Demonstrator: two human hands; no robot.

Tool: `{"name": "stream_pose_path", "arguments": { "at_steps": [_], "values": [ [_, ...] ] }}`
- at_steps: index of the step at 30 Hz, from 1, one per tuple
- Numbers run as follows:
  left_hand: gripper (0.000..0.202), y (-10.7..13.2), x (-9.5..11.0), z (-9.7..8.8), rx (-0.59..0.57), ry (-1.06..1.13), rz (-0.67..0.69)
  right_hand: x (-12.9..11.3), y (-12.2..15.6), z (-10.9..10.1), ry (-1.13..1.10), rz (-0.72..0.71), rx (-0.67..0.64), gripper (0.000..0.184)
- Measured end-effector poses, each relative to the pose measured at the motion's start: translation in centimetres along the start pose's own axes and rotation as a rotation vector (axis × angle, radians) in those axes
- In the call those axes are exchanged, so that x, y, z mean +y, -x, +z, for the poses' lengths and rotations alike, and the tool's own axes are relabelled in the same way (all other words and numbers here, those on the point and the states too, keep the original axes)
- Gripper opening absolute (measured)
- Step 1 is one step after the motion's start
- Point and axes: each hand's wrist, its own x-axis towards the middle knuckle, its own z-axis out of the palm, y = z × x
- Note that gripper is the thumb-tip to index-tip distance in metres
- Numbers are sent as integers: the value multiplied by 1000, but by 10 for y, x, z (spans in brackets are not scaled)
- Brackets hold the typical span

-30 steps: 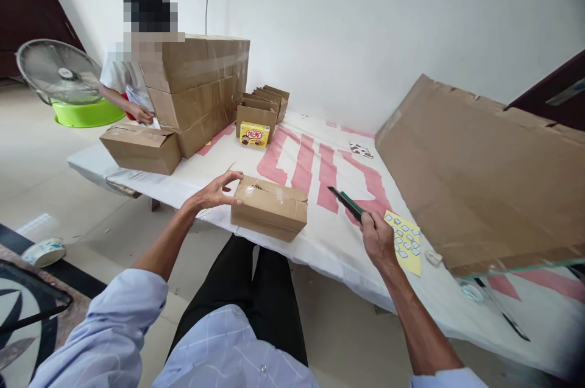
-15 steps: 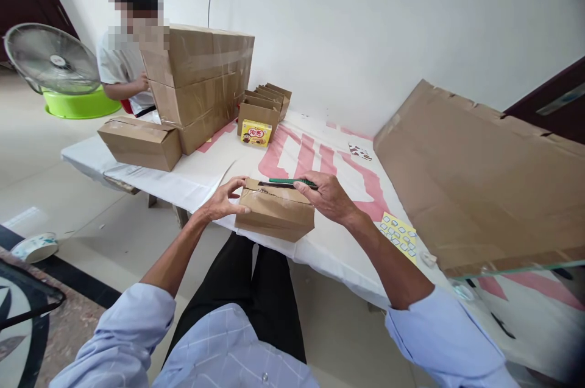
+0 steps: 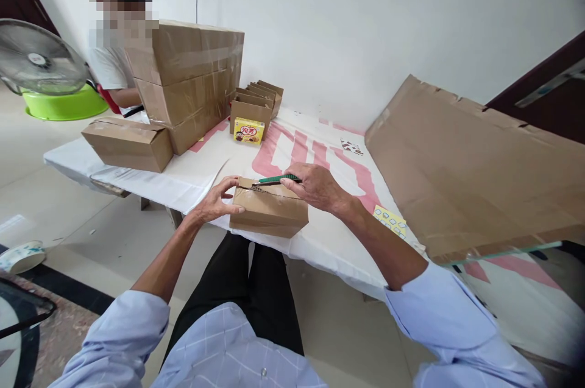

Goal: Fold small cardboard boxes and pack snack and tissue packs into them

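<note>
A brown cardboard box (image 3: 269, 214) lies at the near edge of the table. My left hand (image 3: 217, 200) grips its left end, thumb on the front face and fingers at the top edge. In my right hand (image 3: 315, 186) is a green utility knife (image 3: 278, 179), held over the top of the box. Its tip reaches the left part of the top seam, where the cardboard edge looks ragged. Whether the blade is inside the seam or only on it, I cannot tell.
Taped cartons (image 3: 183, 77) stand stacked at the left, with a single box (image 3: 128, 143) before them. Behind my box are a yellow printed pack (image 3: 248, 131) and several open cartons (image 3: 267, 95). A large cardboard sheet (image 3: 475, 175) leans at right. A person (image 3: 112, 71) is behind the stack.
The knife's tip has tilted down slightly onto the seam, and its rear end is raised. My left hand keeps its grip on the box. The whole view has shifted a little.
</note>
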Motion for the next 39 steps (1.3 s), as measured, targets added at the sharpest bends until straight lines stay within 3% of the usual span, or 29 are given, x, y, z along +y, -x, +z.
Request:
{"name": "stream_pose_path", "arguments": {
  "at_steps": [10,13,16,19,24,26,28,32,36,39],
  "values": [
    [71,1,-1,-1,-2,-20,15,34,32,-37,-7,16,-105,26],
    [80,2,2,-1,0,-33,13,56,55,-51,-38,80,-34,28],
    [84,2,6,-1,6,-58,16,83,85,-54,-94,191,136,29],
    [86,2,8,-2,3,-82,19,106,125,-19,-138,333,313,31],
    [82,1,16,-5,-26,-178,35,124,194,99,-108,632,354,31],
    [74,2,21,-7,-59,-227,35,123,205,129,-79,651,333,30],
    [68,4,27,-8,-85,-280,28,116,198,135,-83,617,394,29],
    [71,11,38,-6,-80,-372,24,77,143,104,-146,371,593,32],
    [72,16,43,-3,-64,-436,76,30,83,77,-153,50,379,20],
    [72,16,40,-4,-53,-470,108,14,60,75,-102,30,226,13]
  ]
}}
